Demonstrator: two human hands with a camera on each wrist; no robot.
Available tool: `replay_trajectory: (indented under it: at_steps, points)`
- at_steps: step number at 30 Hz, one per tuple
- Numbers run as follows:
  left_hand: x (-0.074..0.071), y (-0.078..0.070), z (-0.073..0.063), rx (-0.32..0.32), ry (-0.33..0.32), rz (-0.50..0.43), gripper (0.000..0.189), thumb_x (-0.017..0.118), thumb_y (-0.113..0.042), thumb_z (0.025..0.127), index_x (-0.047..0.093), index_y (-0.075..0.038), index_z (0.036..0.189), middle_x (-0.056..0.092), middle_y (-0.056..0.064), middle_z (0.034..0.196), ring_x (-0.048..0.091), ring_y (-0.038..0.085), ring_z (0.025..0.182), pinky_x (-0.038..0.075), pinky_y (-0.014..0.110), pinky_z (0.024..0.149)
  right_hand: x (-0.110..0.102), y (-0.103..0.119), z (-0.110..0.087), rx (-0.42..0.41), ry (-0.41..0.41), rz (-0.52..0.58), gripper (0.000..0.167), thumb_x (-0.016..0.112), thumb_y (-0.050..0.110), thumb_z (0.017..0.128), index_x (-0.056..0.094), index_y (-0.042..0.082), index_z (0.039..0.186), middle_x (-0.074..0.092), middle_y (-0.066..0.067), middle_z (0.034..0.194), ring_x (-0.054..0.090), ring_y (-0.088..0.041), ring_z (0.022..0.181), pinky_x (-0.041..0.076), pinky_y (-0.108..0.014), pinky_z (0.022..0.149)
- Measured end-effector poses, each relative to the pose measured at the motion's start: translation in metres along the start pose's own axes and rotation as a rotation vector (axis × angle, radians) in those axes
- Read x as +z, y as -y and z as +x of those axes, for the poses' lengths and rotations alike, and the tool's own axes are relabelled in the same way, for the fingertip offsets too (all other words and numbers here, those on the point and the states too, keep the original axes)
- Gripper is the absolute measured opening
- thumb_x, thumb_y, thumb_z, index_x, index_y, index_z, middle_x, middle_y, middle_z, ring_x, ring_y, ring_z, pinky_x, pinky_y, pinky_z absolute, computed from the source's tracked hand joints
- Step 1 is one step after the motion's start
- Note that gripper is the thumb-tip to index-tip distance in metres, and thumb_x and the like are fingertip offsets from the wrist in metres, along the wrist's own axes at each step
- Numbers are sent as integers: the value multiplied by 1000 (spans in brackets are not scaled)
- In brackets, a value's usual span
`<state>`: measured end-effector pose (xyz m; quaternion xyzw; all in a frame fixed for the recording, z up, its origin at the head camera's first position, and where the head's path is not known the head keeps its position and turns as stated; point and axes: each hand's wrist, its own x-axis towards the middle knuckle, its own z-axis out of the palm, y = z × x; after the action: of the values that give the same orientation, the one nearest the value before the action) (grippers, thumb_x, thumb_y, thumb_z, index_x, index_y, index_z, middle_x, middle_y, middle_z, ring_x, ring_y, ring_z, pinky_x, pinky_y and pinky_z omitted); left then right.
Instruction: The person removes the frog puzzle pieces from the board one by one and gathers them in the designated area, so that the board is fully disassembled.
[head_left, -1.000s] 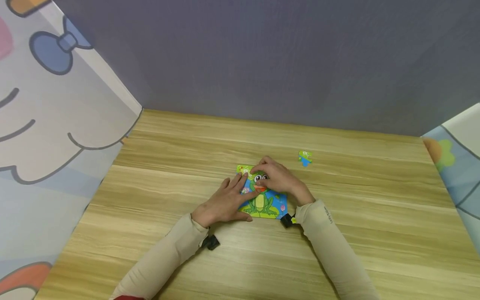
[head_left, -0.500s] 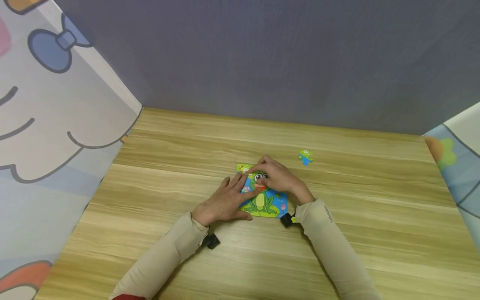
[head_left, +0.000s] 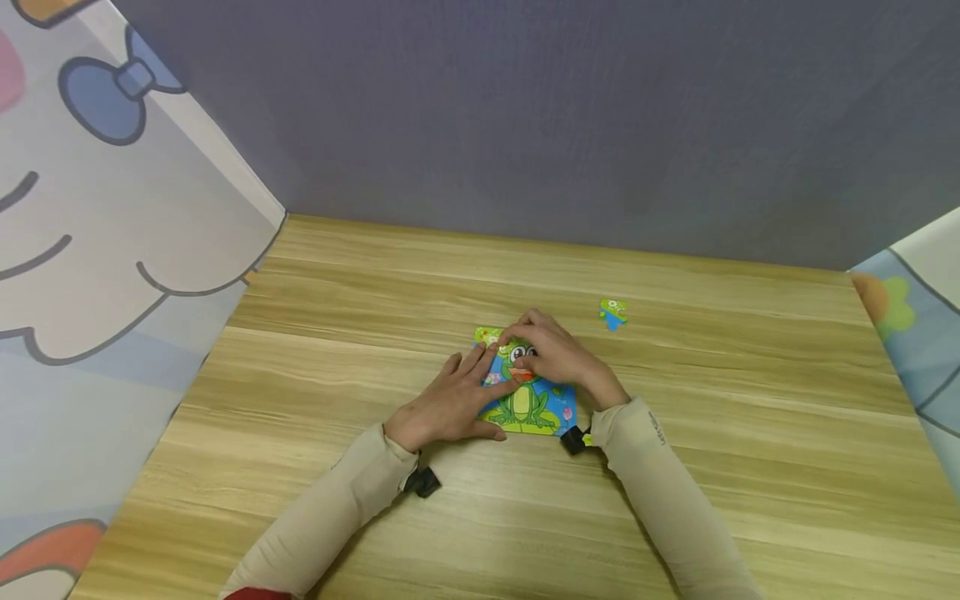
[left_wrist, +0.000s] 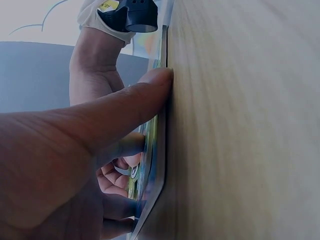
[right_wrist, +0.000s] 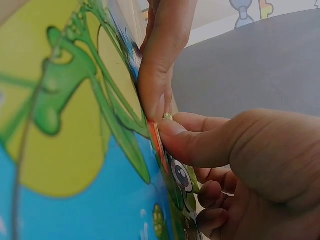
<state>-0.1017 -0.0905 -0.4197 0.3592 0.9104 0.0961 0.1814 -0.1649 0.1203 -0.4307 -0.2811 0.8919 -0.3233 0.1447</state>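
Pinching the frog piece (right_wrist: 181, 175), my right hand (head_left: 561, 354) is risking shoving the puzzle (head_left: 521, 410) toward the table's far edge (head_left: 570, 251) by overpressing.

L hand (head_left: 446, 404) on puzzle (head_left: 520, 405) at 9 o'clock, R hand (head_left: 558, 354) on it at 1 o'clock; loose pc (head_left: 613, 312) apart at 2 o'clock.
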Motion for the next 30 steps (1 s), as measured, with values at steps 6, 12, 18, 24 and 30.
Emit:
replay_trajectory:
  at_steps: [6, 12, 18, 24, 30]
  points:
    - [0, 0, 0, -5, 4, 3, 78, 68, -56, 88, 41, -25, 154, 9, 28, 166, 13, 44, 156, 26, 66, 118, -2, 1, 0, 79, -23, 31, 43, 76, 11, 88, 63, 8, 129, 60, -13, 125, 56, -29, 116, 47, -49, 101]
    - [0, 0, 0, -9, 10, -5, 79, 68, -56, 89, 39, -25, 155, 7, 28, 167, 9, 42, 157, 25, 65, 118, -5, 2, 1, 147, -62, 31, 43, 84, 18, 82, 65, 5, 118, 64, -11, 116, 58, -27, 107, 49, -44, 95]
    - [1, 0, 0, -12, 11, -8, 79, 68, -56, 89, 38, -26, 156, 7, 27, 167, 9, 42, 157, 25, 66, 118, -6, -1, 0, 121, -81, -29, 42, 86, 24, 79, 66, 7, 111, 66, -9, 110, 59, -24, 101, 50, -43, 91]
    - [1, 0, 0, -6, -1, -1, 78, 68, -56, 88, 40, -26, 155, 9, 28, 167, 11, 42, 157, 25, 65, 118, -12, -7, -4, 44, -59, -5, 35, 82, 17, 83, 66, 8, 113, 64, -7, 106, 56, -21, 94, 48, -38, 85]
    - [1, 0, 0, -8, 0, -15, 79, 69, -55, 89, 38, -28, 156, 7, 26, 167, 9, 41, 157, 25, 65, 119, -17, -9, -9, -3, -42, 8, 32, 75, 5, 87, 65, 6, 118, 65, -10, 108, 56, -20, 87, 48, -36, 82]
